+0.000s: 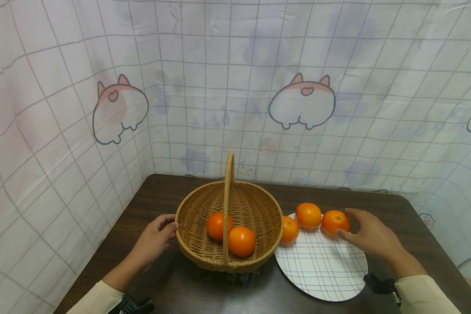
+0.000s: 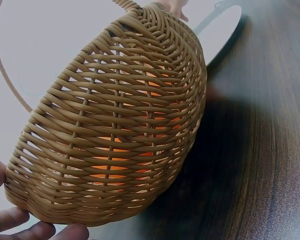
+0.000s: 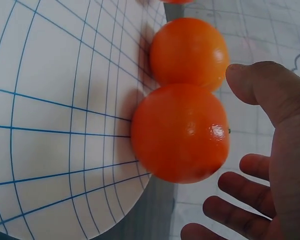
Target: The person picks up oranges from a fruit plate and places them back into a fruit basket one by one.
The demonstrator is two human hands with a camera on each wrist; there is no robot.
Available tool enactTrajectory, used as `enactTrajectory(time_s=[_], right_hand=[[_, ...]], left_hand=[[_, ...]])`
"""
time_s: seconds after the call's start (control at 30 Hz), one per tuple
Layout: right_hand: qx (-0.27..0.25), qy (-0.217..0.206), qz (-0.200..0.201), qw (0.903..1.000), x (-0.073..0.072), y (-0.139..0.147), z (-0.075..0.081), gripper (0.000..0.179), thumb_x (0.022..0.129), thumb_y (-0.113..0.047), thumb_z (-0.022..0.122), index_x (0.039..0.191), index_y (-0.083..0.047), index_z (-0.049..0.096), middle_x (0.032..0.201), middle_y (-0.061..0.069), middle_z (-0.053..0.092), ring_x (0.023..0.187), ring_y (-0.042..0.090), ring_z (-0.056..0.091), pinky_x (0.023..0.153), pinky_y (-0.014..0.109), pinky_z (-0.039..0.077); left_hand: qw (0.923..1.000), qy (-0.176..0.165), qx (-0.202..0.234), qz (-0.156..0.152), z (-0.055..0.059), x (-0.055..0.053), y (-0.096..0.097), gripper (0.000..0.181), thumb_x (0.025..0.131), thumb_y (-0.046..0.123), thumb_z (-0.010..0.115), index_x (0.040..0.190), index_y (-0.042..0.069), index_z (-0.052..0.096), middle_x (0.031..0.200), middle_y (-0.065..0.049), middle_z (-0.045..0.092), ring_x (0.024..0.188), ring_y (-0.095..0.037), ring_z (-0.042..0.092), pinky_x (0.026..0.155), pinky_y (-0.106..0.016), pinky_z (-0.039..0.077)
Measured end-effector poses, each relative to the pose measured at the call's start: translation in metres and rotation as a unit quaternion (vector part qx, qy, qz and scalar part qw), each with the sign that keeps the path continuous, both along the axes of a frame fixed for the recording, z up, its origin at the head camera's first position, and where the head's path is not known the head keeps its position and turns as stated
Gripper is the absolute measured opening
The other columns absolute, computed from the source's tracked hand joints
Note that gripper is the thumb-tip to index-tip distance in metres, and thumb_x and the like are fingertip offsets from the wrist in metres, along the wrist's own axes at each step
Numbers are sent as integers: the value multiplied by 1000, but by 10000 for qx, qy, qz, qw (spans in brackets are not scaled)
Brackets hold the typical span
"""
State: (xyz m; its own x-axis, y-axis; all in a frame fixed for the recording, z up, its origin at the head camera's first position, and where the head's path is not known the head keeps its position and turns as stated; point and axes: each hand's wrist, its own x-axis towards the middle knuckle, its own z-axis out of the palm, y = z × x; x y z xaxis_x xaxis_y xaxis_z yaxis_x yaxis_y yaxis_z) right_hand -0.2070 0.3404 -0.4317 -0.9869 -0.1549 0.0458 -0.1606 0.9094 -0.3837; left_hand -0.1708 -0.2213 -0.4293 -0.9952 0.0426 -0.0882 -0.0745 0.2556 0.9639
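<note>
On the left of the head view my left hand point(image 1: 155, 242) is at the left rim of a wicker basket point(image 1: 196, 257). Its fingertips meet the outside of the weave, also visible in the left wrist view point(image 2: 20, 227). Inside the basket lie two oranges, one on the left point(image 1: 216, 226) and one nearer me point(image 1: 241, 241). My right hand point(image 1: 373, 235), thumb and fingers spread, reaches round the rightmost orange point(image 1: 335, 223) on a round white plate point(image 1: 323, 268). The right wrist view shows a gap between this orange point(image 3: 182, 135) and the hand point(image 3: 285, 150).
Two more oranges, one at the back point(image 1: 308, 215) and one against the basket point(image 1: 289, 230), sit along the plate's edge. The tall basket handle point(image 1: 227, 196) arches over the basket. A grid-patterned curtain point(image 1: 220, 87) stands behind the dark wooden table point(image 1: 161, 288).
</note>
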Motion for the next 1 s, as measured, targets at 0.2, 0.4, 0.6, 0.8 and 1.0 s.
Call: enactTrajectory(time_s=[0.2, 0.4, 0.6, 0.8, 1.0], right_hand=[[72, -76, -57, 9999, -4, 3, -8, 97, 87, -65, 72, 149, 4, 45, 145, 34, 47, 126, 55, 48, 89, 75, 44], [111, -103, -81, 9999, -8, 1, -13, 99, 86, -65, 72, 149, 5, 43, 145, 36, 46, 126, 56, 48, 89, 76, 43], [100, -118, -82, 9998, -12, 1, -18, 100, 85, -65, 73, 149, 6, 43, 144, 36, 47, 124, 56, 50, 87, 75, 45], [95, -122, -73, 9999, -16, 2, -22, 99, 85, -63, 75, 148, 6, 43, 142, 36, 49, 121, 54, 52, 87, 72, 47], [72, -94, -72, 9999, -18, 2, -26, 99, 84, -61, 77, 147, 7, 43, 139, 36, 50, 120, 54, 54, 87, 71, 48]], left_hand=[[10000, -12, -7, 18, 1, 1, 1, 44, 109, 24, 50, 145, -2, 47, 137, -25, 54, 118, -37, 62, 85, -51, 60], [10000, -4, -9, 18, 1, 1, 1, 44, 109, 24, 50, 144, -2, 47, 136, -24, 54, 117, -36, 62, 84, -50, 60], [10000, -24, -7, 24, 2, 2, 1, 44, 109, 24, 50, 145, -1, 47, 136, -24, 55, 115, -35, 63, 84, -50, 60], [10000, -43, -4, 3, 2, 2, 0, 44, 110, 25, 50, 145, -2, 47, 135, -23, 55, 113, -33, 64, 85, -51, 59], [10000, -23, 20, -10, 2, 2, 1, 44, 110, 25, 50, 145, -1, 47, 136, -24, 55, 114, -33, 64, 84, -50, 60]])
